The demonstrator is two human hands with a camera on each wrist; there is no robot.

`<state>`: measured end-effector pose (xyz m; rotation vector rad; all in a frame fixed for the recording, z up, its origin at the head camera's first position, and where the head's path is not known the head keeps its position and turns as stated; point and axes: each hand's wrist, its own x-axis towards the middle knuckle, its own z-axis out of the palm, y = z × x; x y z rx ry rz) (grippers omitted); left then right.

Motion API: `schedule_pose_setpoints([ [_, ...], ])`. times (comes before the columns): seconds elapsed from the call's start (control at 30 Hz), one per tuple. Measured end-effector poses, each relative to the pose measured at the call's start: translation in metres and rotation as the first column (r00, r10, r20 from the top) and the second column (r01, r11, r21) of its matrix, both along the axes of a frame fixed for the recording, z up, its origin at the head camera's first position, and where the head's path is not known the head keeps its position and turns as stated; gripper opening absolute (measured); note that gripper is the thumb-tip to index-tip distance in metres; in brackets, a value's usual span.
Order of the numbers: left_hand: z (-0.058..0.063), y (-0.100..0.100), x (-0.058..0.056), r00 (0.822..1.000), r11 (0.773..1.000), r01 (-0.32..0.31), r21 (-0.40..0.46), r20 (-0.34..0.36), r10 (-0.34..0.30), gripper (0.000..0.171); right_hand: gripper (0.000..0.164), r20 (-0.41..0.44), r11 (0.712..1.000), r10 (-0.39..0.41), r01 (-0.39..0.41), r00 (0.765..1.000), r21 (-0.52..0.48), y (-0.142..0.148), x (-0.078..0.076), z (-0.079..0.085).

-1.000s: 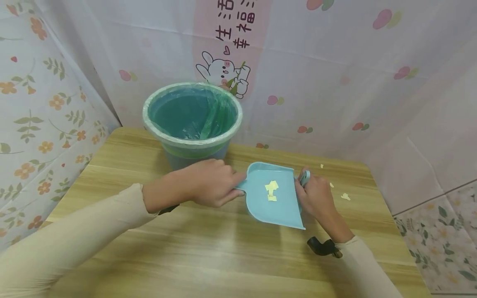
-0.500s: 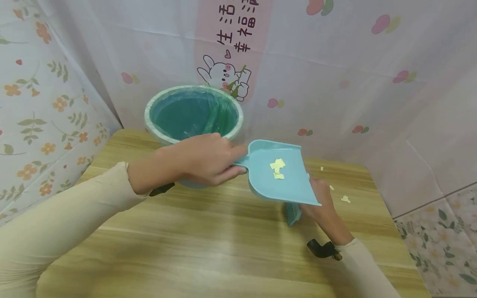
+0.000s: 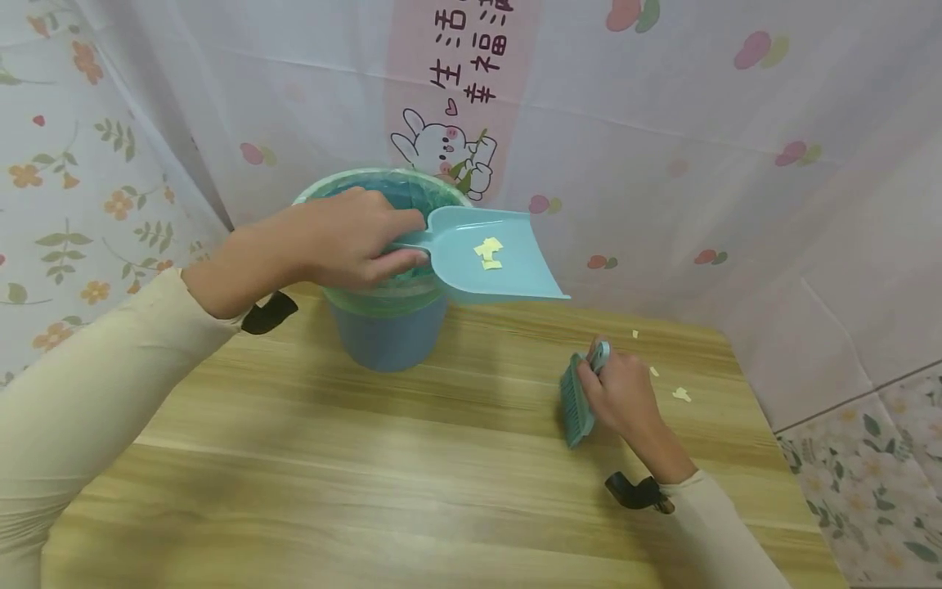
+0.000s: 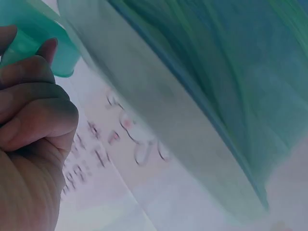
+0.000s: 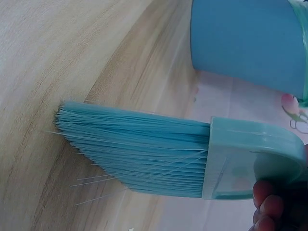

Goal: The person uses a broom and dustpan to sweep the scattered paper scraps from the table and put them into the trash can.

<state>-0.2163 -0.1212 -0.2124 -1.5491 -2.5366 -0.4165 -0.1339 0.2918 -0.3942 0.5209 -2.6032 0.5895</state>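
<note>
In the head view my left hand (image 3: 353, 237) grips the short handle of a light blue dustpan (image 3: 515, 270), held up in front of and partly over the trash bin's rim. Several yellow paper scraps (image 3: 489, 252) lie on the pan. The blue trash bin (image 3: 386, 331), lined with a green plastic bag (image 4: 216, 72), stands at the back of the table. Lower right, my right hand (image 3: 625, 393) holds a small blue hand brush (image 3: 576, 401) by its handle. Its bristles (image 5: 139, 149) point down to the tabletop in the right wrist view.
Three small paper scraps (image 3: 681, 394) lie on the wooden table (image 3: 412, 474) to the right of my right hand. Patterned cloth (image 3: 625, 147) hangs behind the table, and a floral cloth (image 3: 96, 180) hangs at the left.
The dustpan, with its scraps, has risen and moved back and left toward the bin in my left hand. This uncovers the brush; my right hand stays about in place.
</note>
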Motion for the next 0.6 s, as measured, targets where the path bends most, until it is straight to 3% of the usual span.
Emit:
schedule_pose_setpoints([
  [0.23, 0.005, -0.029, -0.008, 0.997, 0.998, -0.067, 0.004, -0.024, 0.067, 0.019, 0.032, 0.006, 1.0, 0.0, 0.0, 1.0, 0.002, -0.001, 0.0, 0.001],
  [0.6, 0.0, -0.067, -0.017, 0.978, 0.978, -0.209, -0.022, 0.002, 0.209, 0.018, 0.032, 0.034, 1.0, -0.008, 0.008, 0.999, 0.001, -0.003, 0.001, 0.001],
])
